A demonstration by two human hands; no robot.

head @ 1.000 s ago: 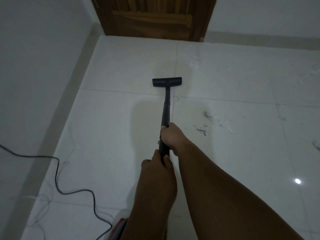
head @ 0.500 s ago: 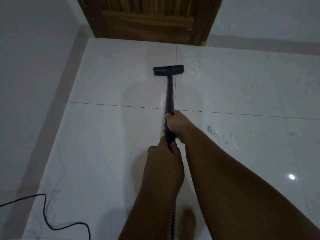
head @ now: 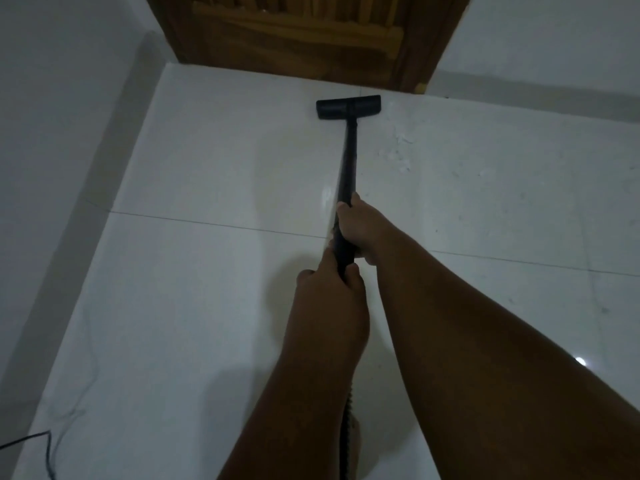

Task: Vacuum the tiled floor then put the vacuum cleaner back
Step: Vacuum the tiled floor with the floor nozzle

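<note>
The right hand [head: 356,230] and, just behind, the left hand [head: 329,292] clasp the wand [head: 348,161] (two grips likely steady the push); its nozzle [head: 348,108] lies flat near the far edge of the tiled floor [head: 207,271].

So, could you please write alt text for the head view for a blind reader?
A person's two hands grip a black vacuum wand, right hand ahead of left hand, its floor head resting on white tiled floor near a wooden door. Pale debris specks lie right of the head; a thin black cable crosses the lower left corner.
</note>
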